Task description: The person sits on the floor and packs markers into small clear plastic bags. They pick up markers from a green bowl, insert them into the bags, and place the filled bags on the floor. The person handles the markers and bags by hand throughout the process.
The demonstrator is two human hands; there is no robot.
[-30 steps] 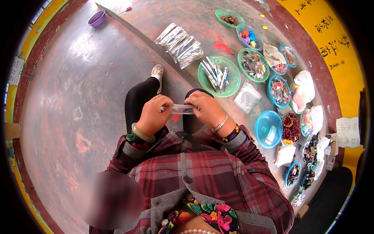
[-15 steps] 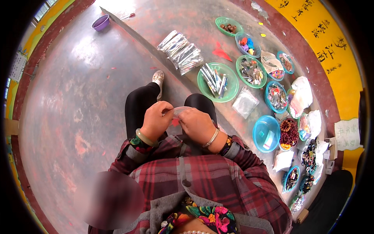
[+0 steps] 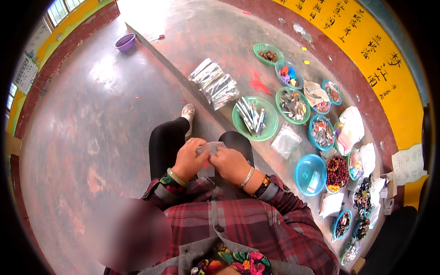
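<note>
Clear plastic bag, seemingly small, mostly hidden between left hand and right hand.

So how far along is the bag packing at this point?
Done: a pile of filled clear packets lies on the floor. In hand: the left hand and right hand hold one small clear bag between them. Left: the bowls of small parts remain well stocked.

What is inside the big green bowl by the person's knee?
The big green bowl holds a loose heap of long thin sticks, silver, white and blue, lying crossed over each other. What they are exactly is too small to tell, and the bowl's bottom beneath them is covered.
</note>
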